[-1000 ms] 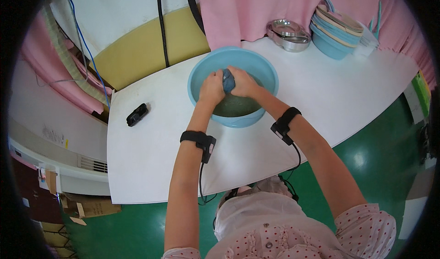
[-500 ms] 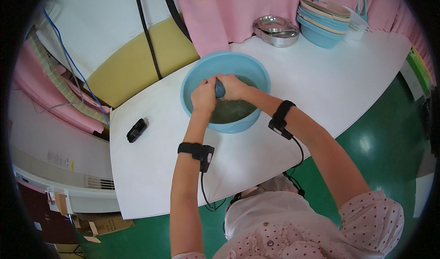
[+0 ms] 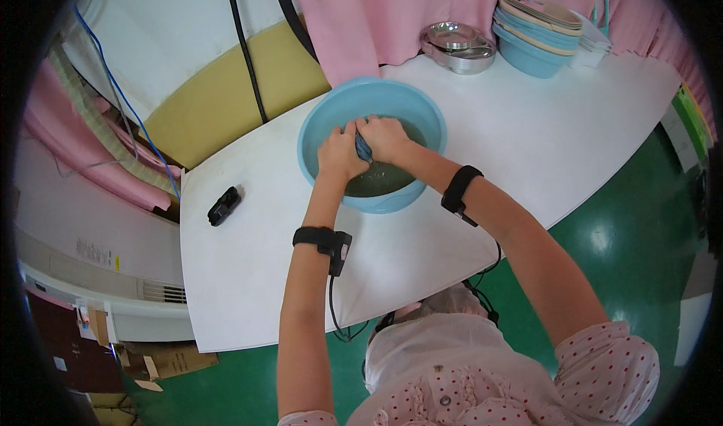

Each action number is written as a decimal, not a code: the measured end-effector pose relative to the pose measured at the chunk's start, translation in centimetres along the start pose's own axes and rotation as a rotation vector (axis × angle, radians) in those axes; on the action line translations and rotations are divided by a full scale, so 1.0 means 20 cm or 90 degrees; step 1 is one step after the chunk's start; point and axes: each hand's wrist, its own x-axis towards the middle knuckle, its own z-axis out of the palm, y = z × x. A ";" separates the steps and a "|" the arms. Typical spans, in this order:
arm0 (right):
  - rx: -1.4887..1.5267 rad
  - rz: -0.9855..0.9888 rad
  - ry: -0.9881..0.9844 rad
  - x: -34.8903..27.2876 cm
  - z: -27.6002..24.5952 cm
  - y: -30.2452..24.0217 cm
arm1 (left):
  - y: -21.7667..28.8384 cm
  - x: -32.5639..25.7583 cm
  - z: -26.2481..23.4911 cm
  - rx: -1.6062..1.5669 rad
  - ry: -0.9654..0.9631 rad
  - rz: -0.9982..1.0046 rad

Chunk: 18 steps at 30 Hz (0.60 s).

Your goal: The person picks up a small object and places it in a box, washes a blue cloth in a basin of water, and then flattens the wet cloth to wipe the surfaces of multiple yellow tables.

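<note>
Both my hands are closed around a wet-looking blue-grey cloth point(image 3: 363, 149), which shows as a twisted bunch between them. My left hand point(image 3: 339, 153) grips it on the left, and my right hand point(image 3: 384, 137) grips it on the right, close beside the other. They are over the murky water point(image 3: 384, 181) inside a round light-blue basin point(image 3: 316, 117) on the white table. Most of the cloth is hidden in my fingers. Each forearm wears a black strap with a small device and a cable.
On the white table point(image 3: 248, 290), a small black object point(image 3: 224, 206) lies left of the basin. Stacked metal dishes point(image 3: 461, 49) and a stack of blue and beige basins point(image 3: 535, 45) stand at the back right, before a pink curtain point(image 3: 422, 4). Green floor point(image 3: 602, 222) shows beyond the table's edge.
My hands have turned slightly around the cloth, which now looks more twisted and slanted. My right wrist has rotated. The basin stays in place.
</note>
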 end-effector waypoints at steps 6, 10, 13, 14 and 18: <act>-0.109 -0.107 0.030 0.02 0.05 -0.03 | -0.09 0.04 0.09 -0.080 0.002 0.029; -0.077 -0.109 -0.008 0.00 0.00 -0.02 | -0.05 0.02 0.06 -0.090 -0.038 -0.081; -0.071 -0.101 -0.063 -0.01 -0.03 -0.03 | -0.03 0.02 0.02 -0.086 -0.063 -0.074; -0.071 -0.102 -0.062 -0.01 -0.03 -0.03 | -0.02 0.02 0.01 -0.054 -0.089 -0.078; -0.063 -0.097 -0.101 0.00 -0.03 -0.03 | -0.01 0.02 0.00 -0.007 -0.143 -0.082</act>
